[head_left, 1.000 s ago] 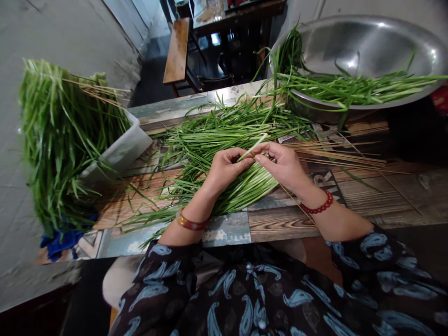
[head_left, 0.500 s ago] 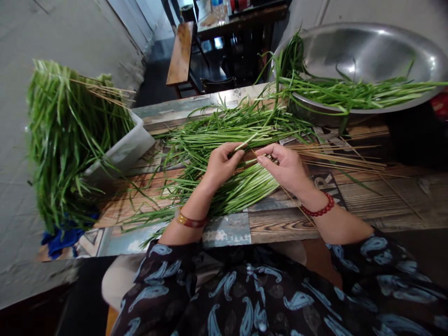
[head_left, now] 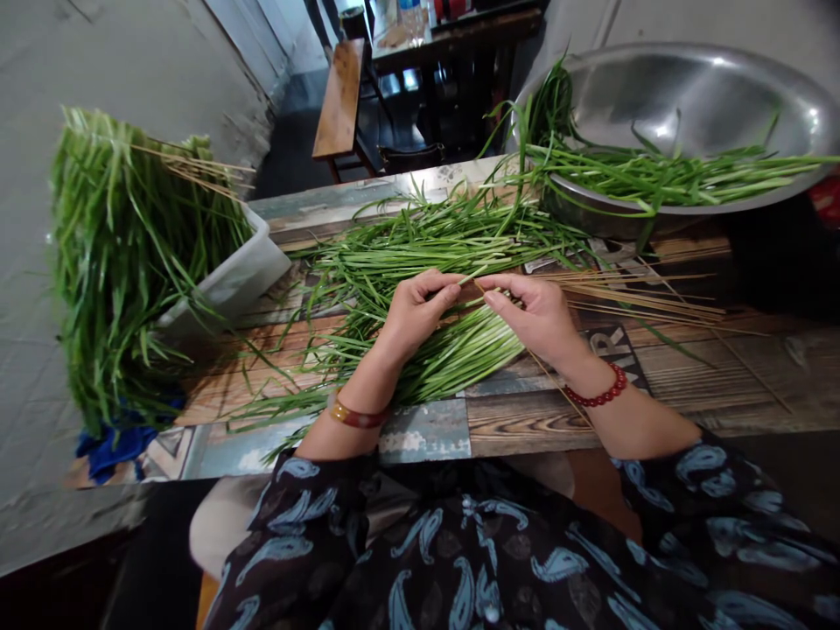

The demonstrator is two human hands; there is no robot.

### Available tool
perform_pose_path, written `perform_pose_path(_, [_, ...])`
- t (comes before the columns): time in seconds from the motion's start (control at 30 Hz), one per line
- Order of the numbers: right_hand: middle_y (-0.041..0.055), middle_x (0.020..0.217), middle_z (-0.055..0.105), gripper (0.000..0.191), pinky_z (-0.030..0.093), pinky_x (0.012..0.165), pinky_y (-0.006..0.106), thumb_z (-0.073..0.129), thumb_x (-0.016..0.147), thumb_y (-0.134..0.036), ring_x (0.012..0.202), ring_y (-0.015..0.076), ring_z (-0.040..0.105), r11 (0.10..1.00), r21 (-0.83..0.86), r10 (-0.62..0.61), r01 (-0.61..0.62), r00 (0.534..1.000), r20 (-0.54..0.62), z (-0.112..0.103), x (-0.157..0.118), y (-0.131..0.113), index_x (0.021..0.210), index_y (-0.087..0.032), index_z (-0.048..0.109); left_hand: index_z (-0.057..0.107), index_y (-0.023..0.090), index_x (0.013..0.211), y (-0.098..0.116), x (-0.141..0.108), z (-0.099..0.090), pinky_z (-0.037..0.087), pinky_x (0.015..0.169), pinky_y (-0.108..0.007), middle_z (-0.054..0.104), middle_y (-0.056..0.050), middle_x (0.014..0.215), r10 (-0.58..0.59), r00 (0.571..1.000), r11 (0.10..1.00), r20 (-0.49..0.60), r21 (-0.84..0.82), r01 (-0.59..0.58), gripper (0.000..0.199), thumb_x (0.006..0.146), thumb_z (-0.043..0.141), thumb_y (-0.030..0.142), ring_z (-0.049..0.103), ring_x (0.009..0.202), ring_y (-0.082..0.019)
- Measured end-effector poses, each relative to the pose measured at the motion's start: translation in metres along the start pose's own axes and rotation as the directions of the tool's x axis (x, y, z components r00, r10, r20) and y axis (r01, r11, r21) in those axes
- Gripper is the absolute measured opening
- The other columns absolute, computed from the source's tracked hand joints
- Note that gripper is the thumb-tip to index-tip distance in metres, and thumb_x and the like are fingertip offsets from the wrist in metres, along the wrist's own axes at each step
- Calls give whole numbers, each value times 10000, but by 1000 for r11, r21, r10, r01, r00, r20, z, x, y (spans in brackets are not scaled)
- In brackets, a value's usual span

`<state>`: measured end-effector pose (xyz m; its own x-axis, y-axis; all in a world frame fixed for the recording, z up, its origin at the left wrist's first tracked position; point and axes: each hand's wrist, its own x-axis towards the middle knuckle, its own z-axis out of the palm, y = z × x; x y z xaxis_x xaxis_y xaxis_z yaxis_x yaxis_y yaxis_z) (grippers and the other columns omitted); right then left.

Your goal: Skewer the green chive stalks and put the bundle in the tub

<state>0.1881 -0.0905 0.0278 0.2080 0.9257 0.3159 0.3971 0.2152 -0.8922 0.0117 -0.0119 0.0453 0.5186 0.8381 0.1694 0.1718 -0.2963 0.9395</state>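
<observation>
My left hand (head_left: 420, 311) is closed in a pinch on a garlic chive (head_left: 473, 274), its pale end pointing toward my other hand. Facing it, my right hand (head_left: 536, 317) grips a thin bamboo skewer (head_left: 555, 381), whose tip shows between the two hands and whose length slants down under my right wrist. The fingertips of both hands nearly meet. Beneath them lies a bunch of chives (head_left: 459, 359) with pale ends to the right; whether the skewer passes through these is hidden by my right hand. Behind my hands spreads a loose pile of chives (head_left: 420, 251).
Several bamboo skewers (head_left: 647, 296) lie to the right. A steel basin (head_left: 709, 105) with more chives stands back right. At left, skewered chives (head_left: 131, 236) hang over a white plastic tub (head_left: 229, 284), near a blue cloth (head_left: 115, 451). Beyond the table (head_left: 538, 429) is a wooden bench (head_left: 338, 101).
The chive in my left hand has tilted down, its pale end now near the skewer tip. My hands have drawn slightly closer together.
</observation>
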Motion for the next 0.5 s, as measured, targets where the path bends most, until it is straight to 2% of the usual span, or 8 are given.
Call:
perform_pose_path(0.33, [57,1059,792,267,586,898,356,607,877,-260,964,218,752,999,12,-50,50,999,0,0,-1,0,1058,-193,791,822,194,953,1,-2,2,366,662,-273,590,-13,683,29,999,1000,-14,-8,-30,214,831,699,320,499,684,-142])
perform_pose_path(0.5, [30,1072,790,263,582,925,379,604,876,-256,979,219,749,999,1,-38,38,999,10,0,-1,1,1059,-233,792,822,203,971,2,-3,2,352,661,-268,553,-11,673,45,999,999,-2,16,-45,223,840,686,323,485,692,-143])
